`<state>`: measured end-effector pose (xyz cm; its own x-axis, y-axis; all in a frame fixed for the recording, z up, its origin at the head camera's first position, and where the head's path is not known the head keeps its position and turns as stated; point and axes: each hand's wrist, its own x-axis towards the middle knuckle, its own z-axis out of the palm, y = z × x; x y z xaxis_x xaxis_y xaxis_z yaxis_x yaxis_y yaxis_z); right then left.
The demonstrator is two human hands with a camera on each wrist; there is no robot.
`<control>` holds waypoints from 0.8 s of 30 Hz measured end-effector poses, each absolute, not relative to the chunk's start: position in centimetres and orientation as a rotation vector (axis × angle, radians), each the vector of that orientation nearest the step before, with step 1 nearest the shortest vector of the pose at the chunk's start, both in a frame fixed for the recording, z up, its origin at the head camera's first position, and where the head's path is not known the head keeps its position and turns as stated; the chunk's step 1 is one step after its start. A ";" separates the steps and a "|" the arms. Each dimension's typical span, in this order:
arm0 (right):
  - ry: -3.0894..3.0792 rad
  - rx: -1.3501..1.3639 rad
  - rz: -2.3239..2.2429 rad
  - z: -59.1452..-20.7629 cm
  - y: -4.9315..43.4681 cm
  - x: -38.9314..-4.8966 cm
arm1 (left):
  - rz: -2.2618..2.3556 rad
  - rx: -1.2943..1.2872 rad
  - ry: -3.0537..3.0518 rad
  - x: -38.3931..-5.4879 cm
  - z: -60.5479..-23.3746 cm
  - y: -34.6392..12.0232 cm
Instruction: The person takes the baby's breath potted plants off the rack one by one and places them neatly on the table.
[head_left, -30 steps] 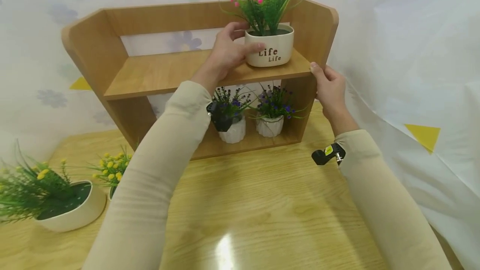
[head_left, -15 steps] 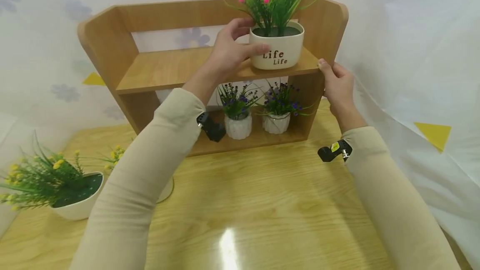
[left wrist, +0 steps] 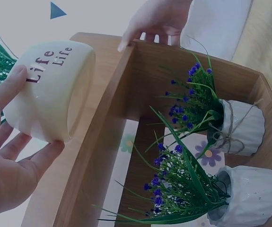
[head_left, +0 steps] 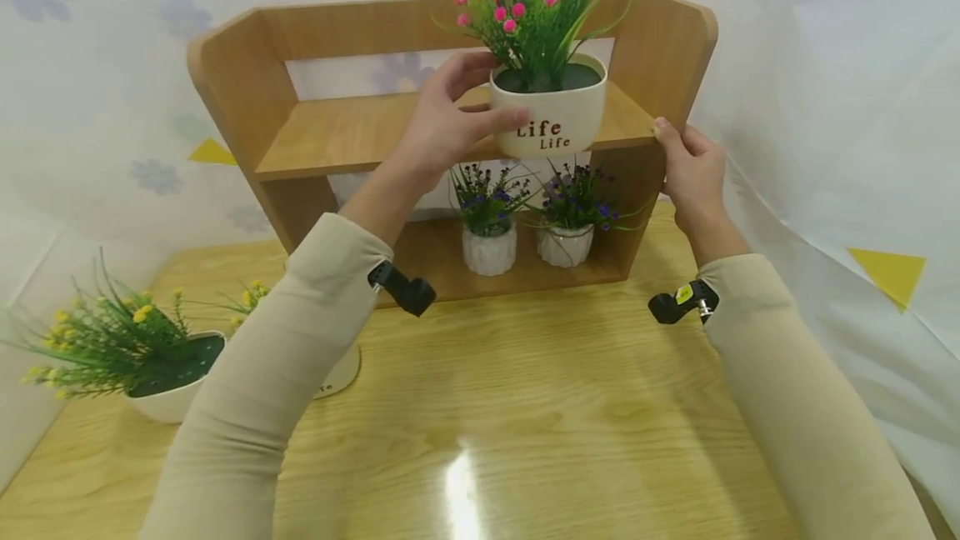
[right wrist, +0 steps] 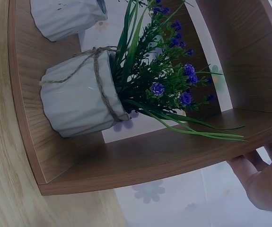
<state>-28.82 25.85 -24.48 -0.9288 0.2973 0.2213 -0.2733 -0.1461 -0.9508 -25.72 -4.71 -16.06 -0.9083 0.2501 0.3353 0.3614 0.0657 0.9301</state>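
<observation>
My left hand (head_left: pixel 450 119) grips an oval cream flowerpot (head_left: pixel 551 119) marked "Life" by its left end, thumb on the front and fingers behind. Pink artificial flowers (head_left: pixel 536 7) and long green blades rise from the pot. In the left wrist view the base of the pot (left wrist: pixel 50 90) shows, held out just in front of the upper shelf board. With my right hand (head_left: pixel 693 173), I hold the right side of the wooden shelf (head_left: pixel 652 182), thumb at its front edge and fingers around the outside.
Two white pots (head_left: pixel 490 250) with purple flowers stand on the lower shelf, one tied with twine (right wrist: pixel 98 80). At left on the table (head_left: pixel 525 390) is an oval planter (head_left: pixel 168 398) with yellow flowers. Another cream pot (head_left: pixel 341 373) is partly behind my left sleeve.
The pink-flowered pot has come forward off the upper shelf, toward me, in my left hand. My right hand keeps its hold on the shelf side. The view has shifted slightly.
</observation>
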 end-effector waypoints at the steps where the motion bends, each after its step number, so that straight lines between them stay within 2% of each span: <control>1: -1.759 -0.033 2.131 -24.5 25.9 -28.8 | -1.997 -0.654 -2.220 -25.5 -16.2 -4.8; 13: -1.735 -0.041 2.135 -24.6 26.0 -29.2 | -1.965 -0.734 -2.193 -23.0 -17.1 -6.4; 24: -1.719 -0.023 2.136 -24.5 25.7 -29.3 | -1.916 -0.684 -2.224 -21.0 -19.7 -8.4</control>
<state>-29.29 25.67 -24.51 -0.9210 0.3132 0.2318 -0.2934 -0.1657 -0.9415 -21.05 -8.36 -19.74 -0.8893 0.2525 0.3814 0.4145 0.0927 0.9053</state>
